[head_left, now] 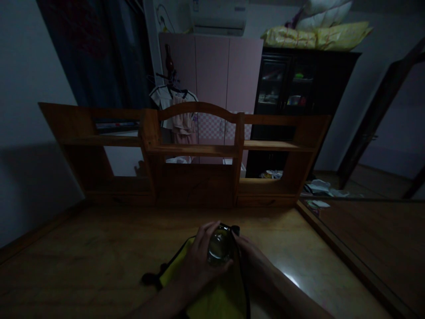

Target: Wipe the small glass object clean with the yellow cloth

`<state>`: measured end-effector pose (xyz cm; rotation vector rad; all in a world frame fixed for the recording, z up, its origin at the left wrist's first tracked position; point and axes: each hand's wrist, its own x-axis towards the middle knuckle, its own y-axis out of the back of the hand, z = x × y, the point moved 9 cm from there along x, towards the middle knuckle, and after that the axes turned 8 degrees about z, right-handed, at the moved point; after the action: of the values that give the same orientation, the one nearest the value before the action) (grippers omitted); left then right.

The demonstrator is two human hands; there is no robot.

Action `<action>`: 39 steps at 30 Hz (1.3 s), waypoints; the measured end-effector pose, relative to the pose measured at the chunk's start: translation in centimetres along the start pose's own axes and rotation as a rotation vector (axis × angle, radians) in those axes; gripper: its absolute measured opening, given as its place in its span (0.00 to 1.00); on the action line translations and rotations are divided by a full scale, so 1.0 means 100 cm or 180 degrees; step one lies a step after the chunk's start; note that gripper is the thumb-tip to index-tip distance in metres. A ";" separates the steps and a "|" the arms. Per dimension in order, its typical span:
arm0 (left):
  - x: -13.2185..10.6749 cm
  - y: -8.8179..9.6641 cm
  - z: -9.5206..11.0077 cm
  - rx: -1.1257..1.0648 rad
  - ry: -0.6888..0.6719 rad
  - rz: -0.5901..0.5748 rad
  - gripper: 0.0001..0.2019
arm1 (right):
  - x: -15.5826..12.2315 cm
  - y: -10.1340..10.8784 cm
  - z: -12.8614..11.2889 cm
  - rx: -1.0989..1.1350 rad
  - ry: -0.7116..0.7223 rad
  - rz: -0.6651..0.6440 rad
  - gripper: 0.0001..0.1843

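My left hand (pixel 198 259) is wrapped round a clear glass jar (pixel 219 246), fingers curled over its left side and top. My right hand (pixel 249 254) presses against the jar's right side, fingers closed along it. The jar stands over a yellow bag with black trim (pixel 215 301) that lies on the wooden desk (pixel 99 257) close to me. A black strap end (pixel 151 279) sticks out to the bag's left. The room is dim, so the jar's contents cannot be made out.
A wooden shelf unit (pixel 195 153) with open compartments stands along the desk's far edge. Behind it are a pink wardrobe (pixel 219 75), a dark glass-door cabinet (pixel 292 88) and hanging clothes (pixel 179 115). A doorway (pixel 392 128) opens at right.
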<state>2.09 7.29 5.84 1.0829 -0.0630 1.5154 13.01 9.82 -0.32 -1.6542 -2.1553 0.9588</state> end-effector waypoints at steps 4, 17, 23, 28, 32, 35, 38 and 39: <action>0.002 0.001 -0.003 -0.0101 0.0127 0.0043 0.40 | -0.004 -0.008 -0.004 0.0016 0.0011 -0.0119 0.16; -0.003 -0.007 -0.004 -0.0181 -0.0069 -0.0222 0.41 | -0.011 -0.012 -0.005 -0.0472 0.0223 -0.0193 0.25; -0.021 -0.022 0.026 0.0853 -0.1559 -0.0364 0.37 | -0.014 -0.004 -0.026 -0.1956 0.1422 -0.0130 0.22; -0.027 -0.024 0.038 0.1059 -0.1847 -0.0390 0.34 | -0.016 0.001 -0.029 -0.2316 0.1874 0.0044 0.22; -0.025 -0.023 0.045 0.0866 -0.1797 -0.0636 0.38 | -0.020 0.001 -0.034 -0.2513 0.2036 0.0165 0.20; -0.023 -0.021 0.048 0.0604 -0.1752 -0.0768 0.43 | -0.023 -0.003 -0.038 -0.2772 0.2039 0.0103 0.18; -0.019 -0.021 0.042 0.0401 -0.1484 -0.0765 0.46 | -0.022 0.003 -0.045 -0.2862 0.2009 0.0303 0.11; -0.017 -0.021 0.037 0.0346 -0.1321 -0.0729 0.46 | -0.021 0.006 -0.048 -0.2873 0.2016 0.0411 0.09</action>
<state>5.66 4.44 5.68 1.4290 -0.1397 1.0832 16.90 9.60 3.25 -2.0593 -2.1007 -0.6040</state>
